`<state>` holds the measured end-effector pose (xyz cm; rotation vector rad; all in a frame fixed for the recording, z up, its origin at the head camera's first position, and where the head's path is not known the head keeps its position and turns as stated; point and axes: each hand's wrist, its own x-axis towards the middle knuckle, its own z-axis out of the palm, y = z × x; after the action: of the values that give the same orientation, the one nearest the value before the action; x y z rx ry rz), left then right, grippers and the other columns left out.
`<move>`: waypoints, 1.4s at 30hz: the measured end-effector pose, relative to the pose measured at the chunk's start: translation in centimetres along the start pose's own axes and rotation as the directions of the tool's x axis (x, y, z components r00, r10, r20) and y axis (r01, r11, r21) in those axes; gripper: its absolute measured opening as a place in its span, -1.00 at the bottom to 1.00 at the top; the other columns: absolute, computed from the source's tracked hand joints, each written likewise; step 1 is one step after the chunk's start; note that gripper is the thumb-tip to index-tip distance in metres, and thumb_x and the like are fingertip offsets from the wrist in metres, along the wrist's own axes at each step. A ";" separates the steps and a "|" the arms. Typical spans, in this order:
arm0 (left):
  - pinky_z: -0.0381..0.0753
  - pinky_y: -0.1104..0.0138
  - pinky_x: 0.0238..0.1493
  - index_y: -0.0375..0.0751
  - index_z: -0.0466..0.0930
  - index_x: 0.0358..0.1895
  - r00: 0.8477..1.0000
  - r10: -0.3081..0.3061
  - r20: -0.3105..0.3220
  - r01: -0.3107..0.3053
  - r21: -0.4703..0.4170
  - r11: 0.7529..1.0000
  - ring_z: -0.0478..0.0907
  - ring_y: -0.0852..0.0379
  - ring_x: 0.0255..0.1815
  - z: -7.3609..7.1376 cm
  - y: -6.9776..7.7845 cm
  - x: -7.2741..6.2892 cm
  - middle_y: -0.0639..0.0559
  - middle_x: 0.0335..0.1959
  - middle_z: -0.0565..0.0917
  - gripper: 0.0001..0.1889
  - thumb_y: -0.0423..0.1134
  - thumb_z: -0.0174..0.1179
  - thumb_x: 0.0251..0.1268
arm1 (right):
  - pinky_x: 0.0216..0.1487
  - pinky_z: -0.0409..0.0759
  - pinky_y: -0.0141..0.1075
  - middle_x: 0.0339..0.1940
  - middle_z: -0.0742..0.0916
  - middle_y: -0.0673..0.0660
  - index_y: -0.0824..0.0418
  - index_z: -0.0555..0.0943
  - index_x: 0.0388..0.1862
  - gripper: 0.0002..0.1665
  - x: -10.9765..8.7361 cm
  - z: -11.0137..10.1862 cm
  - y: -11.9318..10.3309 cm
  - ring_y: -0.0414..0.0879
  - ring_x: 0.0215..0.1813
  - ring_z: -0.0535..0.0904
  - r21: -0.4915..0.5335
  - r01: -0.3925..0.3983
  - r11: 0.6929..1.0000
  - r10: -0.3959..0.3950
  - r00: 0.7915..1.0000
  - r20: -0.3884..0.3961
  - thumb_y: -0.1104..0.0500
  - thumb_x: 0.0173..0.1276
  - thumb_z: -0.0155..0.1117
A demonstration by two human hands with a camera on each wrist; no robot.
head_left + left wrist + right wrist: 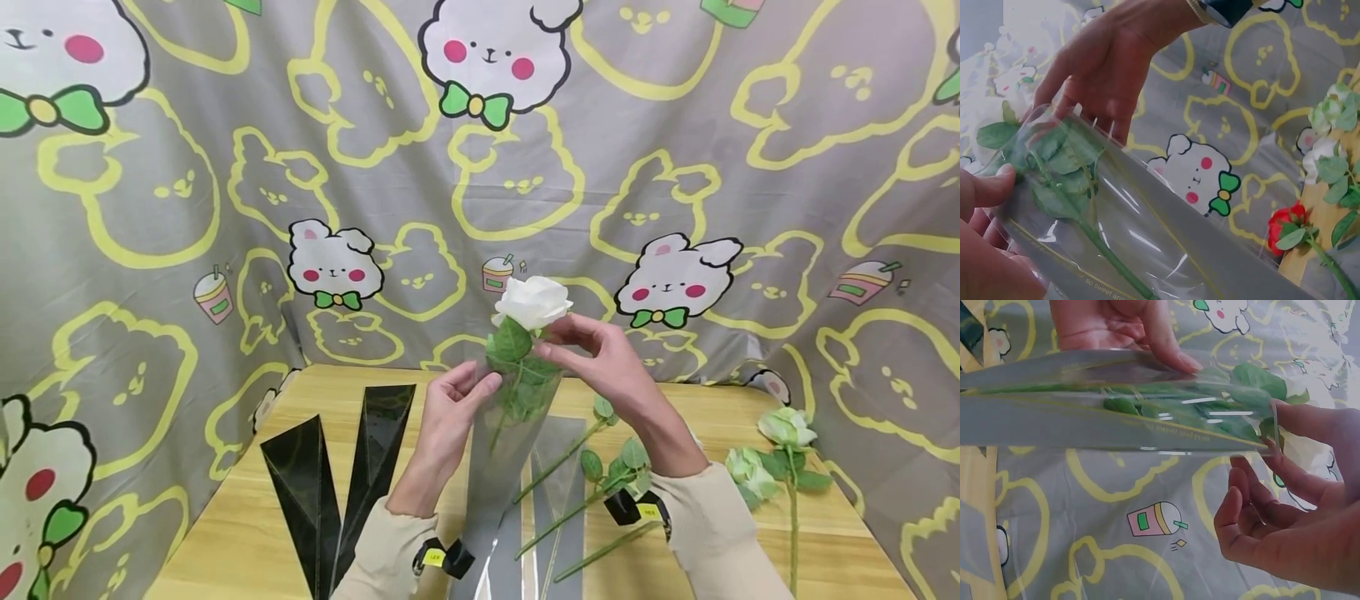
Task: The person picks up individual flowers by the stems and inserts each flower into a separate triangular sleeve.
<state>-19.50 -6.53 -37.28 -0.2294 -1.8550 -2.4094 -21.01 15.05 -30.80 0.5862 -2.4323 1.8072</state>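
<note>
A white rose [532,302] stands with its stem and leaves inside a clear plastic flower sleeve [498,467], its bloom above the sleeve's rim. My left hand [450,412] grips the sleeve's left side near the top, thumb in front; in the right wrist view its thumb [1179,359] lies along the plastic. My right hand [611,362] pinches the sleeve's rim on the right, just under the bloom. The right wrist view shows its fingertips at the rim beside the green leaves [1257,381]. In the left wrist view the stem [1107,253] runs down inside the sleeve.
Two black sleeves [303,492] lie on the wooden table [225,517] at left. More grey clear sleeves [562,450] and several green stems [562,517] lie under my hands. Pale green roses [787,429] lie at right, and the left wrist view shows a red rose [1286,226].
</note>
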 end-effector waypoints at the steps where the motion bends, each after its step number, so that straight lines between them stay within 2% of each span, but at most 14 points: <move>1: 0.47 0.17 0.32 -0.56 0.50 0.28 1.000 0.003 0.003 -0.002 -0.001 1.000 0.63 0.08 0.17 0.0 0.0 0.0 -0.28 0.05 0.73 -0.52 -0.43 0.32 0.35 | 0.05 0.60 -0.14 0.03 0.71 0.14 0.25 0.67 0.05 -0.66 0.0 0.0 0.0 0.03 0.15 0.57 0.017 0.001 1.000 -0.001 1.000 -0.006 0.08 0.42 0.43; 4: 0.51 0.20 0.28 -0.55 0.52 0.27 1.000 0.005 0.010 -0.005 0.003 1.000 0.66 0.11 0.12 0.1 0.0 0.1 -0.24 0.01 0.75 -0.54 -0.43 0.33 0.35 | 0.09 0.58 -0.18 0.05 0.70 0.15 0.28 0.66 0.06 -0.64 0.2 0.4 0.1 0.01 0.15 0.58 0.083 -0.001 0.997 0.002 1.000 -0.011 0.07 0.44 0.41; 11: 0.22 -0.02 0.49 -0.59 0.31 0.42 0.999 -0.012 0.051 0.010 0.029 1.000 0.37 -0.15 0.45 -0.1 0.0 -0.1 -0.45 0.23 0.57 -0.39 -0.40 0.29 0.39 | 0.12 0.59 -0.24 0.06 0.68 0.14 0.33 0.65 0.05 -0.74 0.8 1.3 0.7 -0.03 0.14 0.57 0.323 -0.034 0.946 0.031 0.999 0.013 0.20 0.49 0.33; 14: 0.22 -0.02 0.49 -0.58 0.38 0.38 0.998 -0.006 0.059 0.005 0.027 1.000 0.32 -0.16 0.48 -0.1 0.0 -0.1 -0.43 0.26 0.55 -0.44 -0.40 0.30 0.40 | 0.14 0.57 -0.26 0.06 0.67 0.13 0.30 0.66 -0.02 -0.83 0.9 1.4 0.7 -0.04 0.15 0.55 0.388 -0.038 0.921 0.028 0.999 0.031 0.27 0.48 0.31; 16: 0.30 0.06 0.46 -0.57 0.53 0.25 0.998 0.005 0.062 -0.006 0.017 1.000 0.38 -0.07 0.43 -0.1 0.0 -0.1 -0.30 0.10 0.68 -0.56 -0.40 0.30 0.39 | 0.15 0.56 -0.25 0.06 0.67 0.12 0.27 0.68 -0.05 -0.86 0.8 1.5 0.7 -0.04 0.16 0.55 0.406 -0.037 0.913 0.021 0.999 0.043 0.28 0.47 0.31; 19: 0.47 0.27 0.26 -0.47 0.70 -0.17 0.997 0.031 0.067 -0.031 0.007 0.999 0.51 0.15 0.11 -0.1 -0.1 0.0 0.02 -0.40 0.66 -0.86 -0.40 0.32 0.38 | 0.17 0.55 -0.23 0.09 0.68 0.11 0.26 0.69 0.00 -0.82 0.9 1.7 0.5 -0.03 0.17 0.54 0.410 -0.038 0.911 0.014 0.998 0.063 0.26 0.47 0.31; 21: 0.49 0.36 0.03 -0.34 0.68 -0.33 0.996 0.039 0.076 -0.039 -0.003 0.999 0.46 0.19 -0.12 -0.1 -0.1 0.0 0.12 -0.53 0.52 -0.90 -0.39 0.33 0.38 | 0.16 0.55 -0.22 0.08 0.68 0.10 0.28 0.69 0.02 -0.80 1.0 1.8 0.5 -0.04 0.16 0.54 0.403 -0.037 0.914 0.012 0.998 0.065 0.25 0.48 0.31; 26: 0.45 0.37 -0.11 -0.21 0.69 -0.36 0.995 0.051 0.089 -0.049 -0.025 0.998 0.41 0.20 -0.27 0.0 -0.2 0.0 0.15 -0.54 0.51 -0.88 -0.39 0.32 0.40 | 0.18 0.52 -0.22 0.03 0.71 0.09 0.33 0.69 0.03 -0.78 1.0 1.9 0.6 -0.05 0.16 0.55 0.366 -0.005 0.930 -0.007 0.999 0.032 0.28 0.46 0.31; 29: 0.48 0.36 -0.03 -0.24 0.70 -0.31 0.994 0.055 0.090 -0.052 -0.041 0.998 0.44 0.21 -0.24 0.1 -0.1 -0.1 0.14 -0.49 0.55 -0.92 -0.39 0.32 0.40 | 0.17 0.53 -0.21 0.00 0.72 0.10 0.32 0.70 0.00 -0.80 1.0 1.8 0.6 -0.05 0.14 0.56 0.351 0.021 0.936 -0.027 1.000 0.010 0.30 0.45 0.32; 34: 0.32 0.45 -0.41 -0.22 0.56 -0.49 0.995 0.040 0.091 -0.037 -0.033 0.999 0.32 0.26 -0.50 0.1 0.2 -0.2 0.17 -0.59 0.43 -0.76 -0.36 0.34 0.39 | 0.10 0.57 -0.26 -0.08 0.73 0.07 0.33 0.70 -0.02 -0.79 0.7 1.9 0.8 -0.05 0.06 0.58 0.312 0.042 0.949 -0.041 0.999 -0.011 0.32 0.39 0.37; 36: 0.12 0.43 -0.53 -0.20 0.40 -0.56 0.996 0.037 0.087 -0.036 -0.018 0.999 0.13 0.27 -0.61 0.1 0.3 -0.2 0.18 -0.65 0.24 -0.64 -0.36 0.35 0.38 | 0.10 0.58 -0.26 -0.06 0.74 0.06 0.35 0.70 0.03 -0.73 0.6 1.9 0.8 -0.05 0.09 0.59 0.273 0.047 0.961 -0.048 0.999 -0.004 0.32 0.38 0.40; 40: 0.18 0.44 -0.53 -0.17 0.62 -0.44 0.996 0.021 0.084 -0.020 -0.014 1.000 0.18 0.29 -0.60 0.1 0.7 -0.2 0.19 -0.64 0.33 -0.81 -0.39 0.34 0.37 | 0.15 0.57 -0.20 0.04 0.76 0.10 0.38 0.70 0.11 -0.64 0.6 1.6 0.8 -0.03 0.22 0.57 0.186 0.067 0.980 -0.073 0.997 0.024 0.31 0.35 0.43; 41: 0.10 0.43 -0.55 -0.18 0.59 -0.45 0.996 0.021 0.084 -0.021 -0.004 1.000 0.10 0.28 -0.63 0.0 0.7 -0.1 0.19 -0.65 0.26 -0.80 -0.38 0.34 0.37 | 0.18 0.56 -0.19 0.08 0.75 0.11 0.37 0.70 0.13 -0.62 0.7 1.4 0.7 -0.02 0.25 0.55 0.169 0.071 0.983 -0.078 0.996 0.034 0.31 0.35 0.43; 42: 0.21 0.45 -0.52 -0.21 0.67 -0.37 0.996 0.017 0.089 -0.017 -0.008 1.000 0.22 0.30 -0.60 0.0 0.8 -0.1 0.20 -0.64 0.36 -0.88 -0.39 0.33 0.38 | 0.19 0.56 -0.17 0.10 0.75 0.13 0.36 0.70 0.13 -0.62 0.7 1.3 0.7 -0.02 0.27 0.54 0.158 0.075 0.985 -0.083 0.995 0.045 0.32 0.34 0.43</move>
<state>-19.28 -6.72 -36.56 -0.3578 -1.8723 -2.4334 -21.67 13.82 -31.67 0.7396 -2.2769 1.9858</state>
